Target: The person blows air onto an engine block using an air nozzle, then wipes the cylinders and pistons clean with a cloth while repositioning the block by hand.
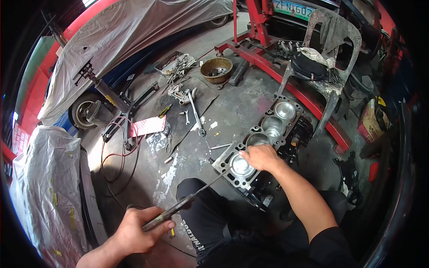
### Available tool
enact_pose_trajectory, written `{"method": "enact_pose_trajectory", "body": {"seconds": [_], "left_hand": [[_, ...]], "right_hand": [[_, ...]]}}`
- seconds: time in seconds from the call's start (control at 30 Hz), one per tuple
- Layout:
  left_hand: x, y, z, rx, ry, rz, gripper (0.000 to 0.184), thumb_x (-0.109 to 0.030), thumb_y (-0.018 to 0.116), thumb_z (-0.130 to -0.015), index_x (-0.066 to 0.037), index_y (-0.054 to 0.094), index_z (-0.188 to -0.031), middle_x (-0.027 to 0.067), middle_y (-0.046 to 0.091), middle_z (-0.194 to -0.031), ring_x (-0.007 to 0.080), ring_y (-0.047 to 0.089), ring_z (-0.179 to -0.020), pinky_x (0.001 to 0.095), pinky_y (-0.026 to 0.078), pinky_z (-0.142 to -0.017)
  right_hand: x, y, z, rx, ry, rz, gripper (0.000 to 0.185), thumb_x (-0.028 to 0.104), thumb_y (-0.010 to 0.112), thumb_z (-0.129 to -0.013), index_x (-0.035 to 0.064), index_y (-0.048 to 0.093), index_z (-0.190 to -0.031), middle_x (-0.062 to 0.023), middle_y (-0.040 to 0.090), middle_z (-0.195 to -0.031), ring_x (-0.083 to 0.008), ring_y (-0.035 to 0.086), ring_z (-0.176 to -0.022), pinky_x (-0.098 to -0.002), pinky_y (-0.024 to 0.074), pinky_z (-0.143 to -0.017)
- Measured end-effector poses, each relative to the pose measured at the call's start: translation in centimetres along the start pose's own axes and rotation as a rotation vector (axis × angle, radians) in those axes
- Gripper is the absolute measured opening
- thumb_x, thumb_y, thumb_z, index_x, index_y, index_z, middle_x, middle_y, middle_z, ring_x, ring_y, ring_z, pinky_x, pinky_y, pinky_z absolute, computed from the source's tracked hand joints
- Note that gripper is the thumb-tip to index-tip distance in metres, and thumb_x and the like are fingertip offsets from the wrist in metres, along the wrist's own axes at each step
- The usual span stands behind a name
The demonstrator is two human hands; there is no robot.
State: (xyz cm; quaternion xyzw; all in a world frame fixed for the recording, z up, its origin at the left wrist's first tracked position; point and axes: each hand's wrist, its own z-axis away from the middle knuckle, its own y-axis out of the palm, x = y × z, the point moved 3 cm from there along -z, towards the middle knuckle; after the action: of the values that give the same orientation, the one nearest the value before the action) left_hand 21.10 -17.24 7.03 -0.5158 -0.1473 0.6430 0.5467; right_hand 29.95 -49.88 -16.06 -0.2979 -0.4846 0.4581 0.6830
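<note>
My left hand (142, 229) is wrapped round the handle of a long thin-tipped tool (187, 199), which looks like an air blow gun. Its slim metal tip slants up to the near end of a bare engine block (229, 160). The block lies on the floor in front of my knees, its row of cylinders facing up. Bright piston crowns show in several bores, including the nearest piston (242, 165). My right hand (260, 157) grips the block's top between the two nearest bores, fingers curled and partly hidden, thumb toward the nearest piston.
Left of the block lie a ratchet (195, 114), a small spanner (187, 117), pliers (168, 142) and a red-white sheet (148, 126). Farther back stands a basin (216, 70) of parts. A red hoist leg (295, 87) and plastic chair (333, 49) flank the right; hoses (121, 167) coil left.
</note>
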Motion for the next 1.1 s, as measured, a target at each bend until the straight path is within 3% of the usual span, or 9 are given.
{"method": "enact_pose_trajectory", "body": {"seconds": [0.13, 0.23, 0.4, 0.5, 0.67, 0.8, 0.9, 0.97, 1.1], "left_hand": [[-0.5, 0.5, -0.8, 0.128, -0.151, 0.176, 0.029, -0.021, 0.078, -0.093, 0.0, 0.072, -0.111, 0.0034, 0.068, -0.076, 0.0081, 0.061, -0.063, 0.0265, 0.05, -0.058], [-0.2, 0.3, -0.4, 0.053, -0.071, 0.042, 0.028, -0.023, 0.076, -0.094, -0.002, 0.071, -0.113, 0.0066, 0.069, -0.068, 0.0138, 0.063, -0.049, 0.0311, 0.05, -0.049], [1.4, 0.0, 0.6, 0.037, -0.079, 0.243, 0.036, -0.023, 0.078, -0.092, -0.001, 0.069, -0.119, 0.008, 0.072, -0.073, 0.0111, 0.066, -0.057, 0.0298, 0.053, -0.055], [2.1, -0.2, 1.0, 0.013, -0.019, 0.224, 0.041, -0.023, 0.08, -0.091, 0.0, 0.068, -0.123, 0.01, 0.073, -0.076, 0.0112, 0.067, -0.062, 0.0298, 0.054, -0.062], [2.3, -0.5, 1.3, -0.015, 0.002, 0.142, 0.044, -0.023, 0.081, -0.09, 0.001, 0.067, -0.123, 0.0114, 0.072, -0.077, 0.0113, 0.066, -0.064, 0.0305, 0.054, -0.065], [1.7, -1.4, 1.3, -0.005, -0.119, 0.181, 0.042, -0.023, 0.082, -0.089, 0.001, 0.069, -0.121, 0.0095, 0.07, -0.073, 0.01, 0.064, -0.063, 0.03, 0.053, -0.064], [2.4, -1.6, 2.0, 0.033, -0.202, 0.208, 0.04, -0.023, 0.081, -0.089, 0.0, 0.07, -0.119, 0.0114, 0.072, -0.079, 0.0129, 0.068, -0.068, 0.0307, 0.054, -0.068], [2.2, -1.6, 2.4, 0.019, -0.095, 0.18, 0.041, -0.024, 0.081, -0.089, 0.0, 0.07, -0.12, 0.0144, 0.076, -0.089, 0.0181, 0.074, -0.08, 0.0324, 0.056, -0.075], [2.4, -1.2, 2.7, 0.018, -0.057, 0.182, 0.04, -0.019, 0.081, -0.089, 0.006, 0.069, -0.118, 0.007, 0.071, -0.075, 0.0106, 0.068, -0.07, 0.0286, 0.055, -0.066]], "right_hand": [[-1.3, 2.8, 1.0, -0.477, -0.121, -0.084, 0.04, 0.029, 0.05, -0.102, 0.0002, 0.06, -0.127, -0.0193, 0.072, -0.102, -0.0371, 0.069, -0.101, -0.0486, 0.0456, -0.101], [-1.6, 3.5, 1.2, -0.809, -0.234, -0.051, 0.04, 0.027, 0.052, -0.101, 0.0005, 0.058, -0.13, -0.0182, 0.071, -0.111, -0.0358, 0.067, -0.106, -0.0473, 0.0424, -0.104], [-0.1, 4.0, 1.1, -0.413, -0.008, -0.065, 0.053, 0.032, 0.059, -0.097, -0.0001, 0.051, -0.139, -0.0203, 0.06, -0.134, -0.0344, 0.06, -0.12, -0.0463, 0.0382, -0.108], [0.1, 3.9, 2.4, -0.668, -0.206, -0.027, 0.057, 0.035, 0.061, -0.097, 0.0006, 0.05, -0.141, -0.021, 0.052, -0.145, -0.0347, 0.057, -0.124, -0.0469, 0.0386, -0.106], [2.9, 5.0, 4.3, -0.377, -0.27, 0.199, 0.079, 0.059, 0.044, -0.101, 0.0037, 0.037, -0.157, -0.02, 0.024, -0.167, -0.0363, 0.015, -0.157, -0.0604, 0.0119, -0.124], [6.0, 7.0, 7.1, -0.24, -0.467, 0.296, 0.09, 0.066, 0.04, -0.1, -0.0064, 0.034, -0.154, -0.0239, 0.023, -0.166, -0.0399, 0.015, -0.156, -0.0602, 0.0105, -0.124], [5.7, 7.8, 8.6, -0.182, -0.649, 0.236, 0.087, 0.06, 0.05, -0.098, -0.0071, 0.038, -0.151, -0.0245, 0.027, -0.164, -0.0412, 0.02, -0.154, -0.0562, 0.0139, -0.125], [3.8, 6.5, 7.8, -0.28, -0.576, 0.163, 0.086, 0.058, 0.055, -0.096, -0.0067, 0.039, -0.151, -0.0237, 0.033, -0.161, -0.0413, 0.025, -0.152, -0.0562, 0.015, -0.125], [2.7, 4.5, 5.2, -0.323, -0.465, 0.091, 0.09, 0.06, 0.058, -0.094, -0.0059, 0.037, -0.152, -0.0199, 0.029, -0.164, -0.0391, 0.019, -0.155, -0.0579, 0.0113, -0.126]]}}
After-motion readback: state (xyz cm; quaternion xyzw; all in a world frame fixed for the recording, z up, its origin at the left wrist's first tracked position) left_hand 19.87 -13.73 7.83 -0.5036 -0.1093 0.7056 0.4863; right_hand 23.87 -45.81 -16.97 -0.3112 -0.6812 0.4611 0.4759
